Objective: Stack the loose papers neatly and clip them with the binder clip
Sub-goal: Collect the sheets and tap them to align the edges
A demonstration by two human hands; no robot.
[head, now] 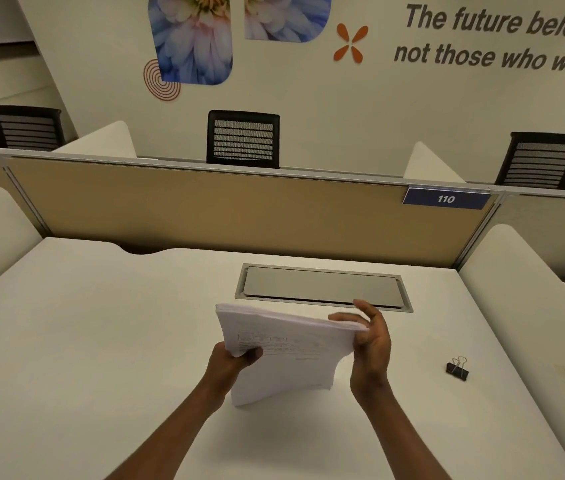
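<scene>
Left hand (236, 362) pinching left edge of white printed paper stack (284, 351), held tilted above white desk (101, 341); right hand (369, 344) half open, fingers steadying stack's right edge; small black binder clip (457, 368) lying well apart to right; risk: sheets fanning, sliding out if pinch loosens; open desk room all round, edges far.
</scene>
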